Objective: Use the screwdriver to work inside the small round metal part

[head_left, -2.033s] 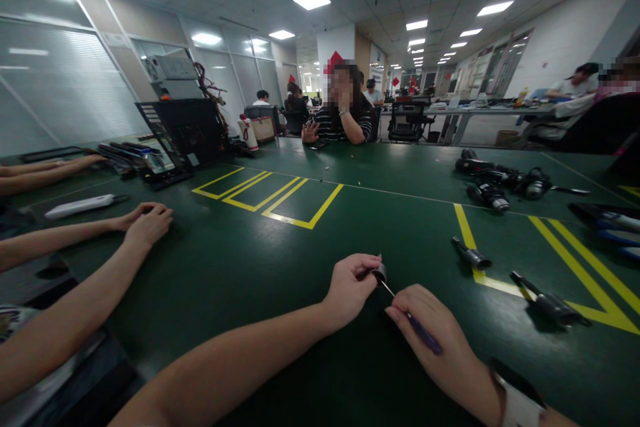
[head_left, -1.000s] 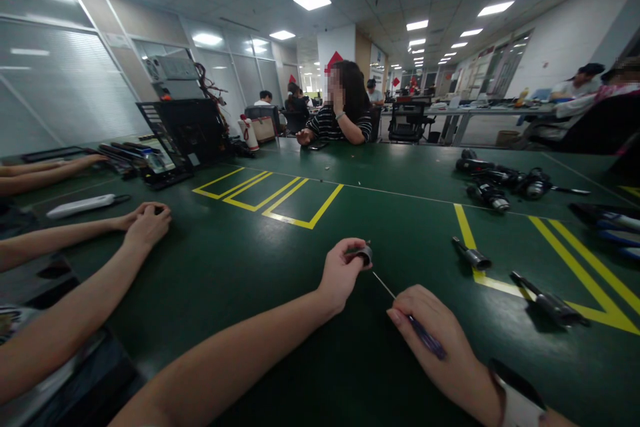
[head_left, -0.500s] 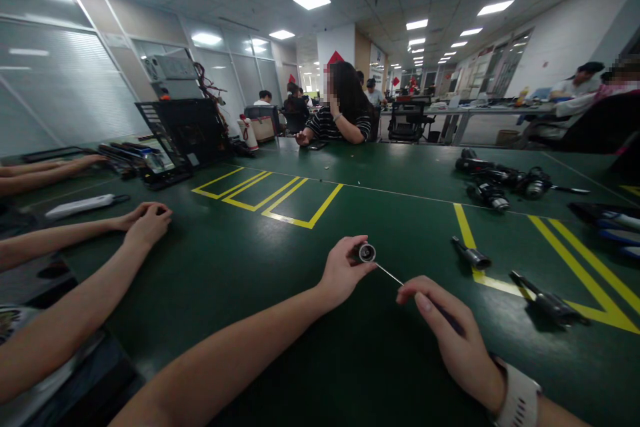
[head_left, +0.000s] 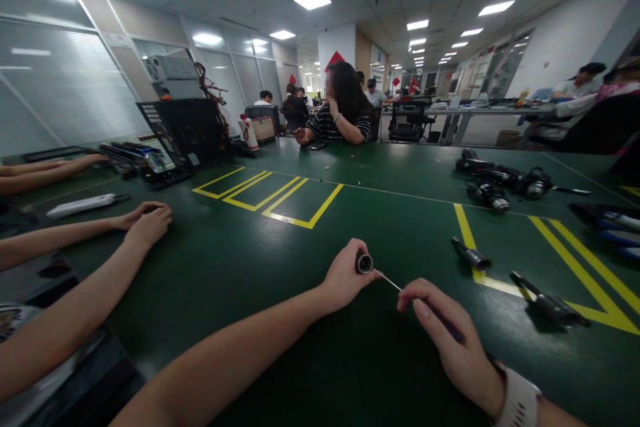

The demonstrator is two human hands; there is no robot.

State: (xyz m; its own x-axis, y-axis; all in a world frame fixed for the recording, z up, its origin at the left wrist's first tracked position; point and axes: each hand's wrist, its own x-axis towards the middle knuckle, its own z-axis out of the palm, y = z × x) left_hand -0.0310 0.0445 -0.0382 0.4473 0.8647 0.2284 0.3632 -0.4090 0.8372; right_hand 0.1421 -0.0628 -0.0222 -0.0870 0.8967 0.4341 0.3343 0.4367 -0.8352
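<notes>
My left hand [head_left: 344,278] is closed around a short metal cylinder [head_left: 364,263], its hollow round end turned toward me. My right hand [head_left: 450,330] grips a screwdriver [head_left: 389,280] with a thin bright shaft and a dark handle mostly hidden by the fingers. The shaft runs up to my left fingertips beside the cylinder; its tip is hidden there. Right of my hands, two dark metal parts lie on the table, a socket-like piece [head_left: 473,255] and a larger one with a long stem [head_left: 547,301].
Dark power-tool parts [head_left: 493,180] lie at the back right of the green table [head_left: 240,320], blue-handled tools [head_left: 620,230] at the right edge. Co-workers' hands [head_left: 145,220] rest at the left near a white power strip [head_left: 83,205]. A person [head_left: 345,107] sits opposite.
My left hand has tilted and lowered the cylinder slightly, so more of its dark side shows. The screwdriver's shaft is angled a little differently; my right hand has barely moved.
</notes>
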